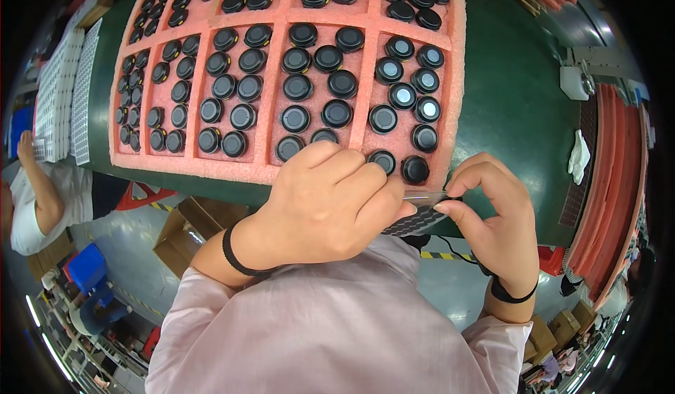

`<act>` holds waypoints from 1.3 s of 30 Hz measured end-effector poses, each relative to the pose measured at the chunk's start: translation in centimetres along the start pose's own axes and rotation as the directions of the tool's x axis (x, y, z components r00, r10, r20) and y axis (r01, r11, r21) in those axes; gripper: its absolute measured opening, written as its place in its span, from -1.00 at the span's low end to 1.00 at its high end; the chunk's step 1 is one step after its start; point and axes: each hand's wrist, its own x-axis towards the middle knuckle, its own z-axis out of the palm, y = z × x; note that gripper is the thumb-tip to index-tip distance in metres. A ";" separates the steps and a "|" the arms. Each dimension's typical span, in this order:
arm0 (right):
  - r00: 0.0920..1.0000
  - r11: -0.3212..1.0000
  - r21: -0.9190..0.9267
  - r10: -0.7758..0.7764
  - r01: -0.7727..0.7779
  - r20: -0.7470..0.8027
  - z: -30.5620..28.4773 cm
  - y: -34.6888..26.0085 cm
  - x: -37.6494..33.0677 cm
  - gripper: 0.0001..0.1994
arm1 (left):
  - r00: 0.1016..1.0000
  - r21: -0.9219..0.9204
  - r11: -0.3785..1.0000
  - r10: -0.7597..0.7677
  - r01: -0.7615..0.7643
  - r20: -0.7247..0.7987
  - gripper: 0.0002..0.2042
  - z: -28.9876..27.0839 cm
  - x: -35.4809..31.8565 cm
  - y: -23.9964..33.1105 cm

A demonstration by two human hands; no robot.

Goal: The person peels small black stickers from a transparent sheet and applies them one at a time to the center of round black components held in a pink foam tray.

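- The left hand (325,204) sits near the centre of the view at about 6 o'clock from the pink foam tray (457,77); its grip is closed, fingers curled and pinched together on the near edge of a thin sheet of small dark pads (416,219).
- The right hand (492,214) is at 3 o'clock from the left one, its thumb and forefinger clamped on the same sheet's far end; the sheet lies between the two hands, just off the tray's near edge.
- One black band circles each wrist, two in all.
- The tray rests on the green desk (520,112) and is split by raised ribs into compartments; four in the near row show whole.
- The compartment at 12 o'clock from the left hand holds about ten round black caps (295,118), in two columns.
- The one at 1 o'clock holds about eleven caps; five or six of them (402,96) show a pale, shiny centre, the others are plain black.
- The two compartments toward 10 and 11 o'clock are filled with plain black caps, too crowded at the rim to count surely.
- One white cloth (579,156) lies at 3 o'clock on the desk's right edge.
- Another person's arm (39,183) shows at 9 o'clock.
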 end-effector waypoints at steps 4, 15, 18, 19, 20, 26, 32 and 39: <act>0.996 0.994 -0.063 -0.093 0.092 -0.009 0.0 0.1 0.3 -0.75 | 1.000 -0.025 0.999 -0.023 0.023 0.016 -0.74 -0.1 0.0 -0.1; 0.996 0.993 -0.093 -0.080 0.075 -0.048 0.1 0.1 0.8 -0.77 | 0.999 0.001 1.000 -0.022 0.022 0.036 -0.75 -0.5 0.3 -0.5; 0.996 0.993 -0.094 -0.078 0.075 -0.032 0.0 0.1 0.9 -0.77 | 0.998 -0.012 0.999 -0.032 0.033 0.048 -0.75 -0.6 0.4 -0.5; 0.997 0.993 -0.097 -0.076 0.073 -0.023 -0.1 0.1 0.9 -0.77 | 0.998 -0.020 0.999 -0.037 0.038 0.054 -0.75 -0.6 0.4 -0.5; 0.997 0.993 -0.099 -0.073 0.071 -0.015 -0.1 0.1 0.9 -0.77 | 0.998 -0.020 0.999 -0.037 0.038 0.054 -0.75 -0.6 0.4 -0.5; 0.993 0.992 -0.042 -0.114 0.115 0.011 -0.5 0.4 1.3 -0.75 | 0.992 -0.063 0.993 -0.094 0.099 0.082 -0.76 -0.6 0.2 -0.8; 0.973 0.963 0.158 -0.227 0.219 0.035 -2.1 1.7 3.4 -0.78 | 0.978 -0.038 0.986 -0.159 0.165 0.136 -0.76 -1.0 0.7 -1.2; 0.998 0.994 0.092 0.060 -0.063 0.032 -1.0 3.8 6.9 -0.88 | 0.985 -0.136 0.986 -0.075 0.097 0.157 -0.73 1.3 2.0 0.6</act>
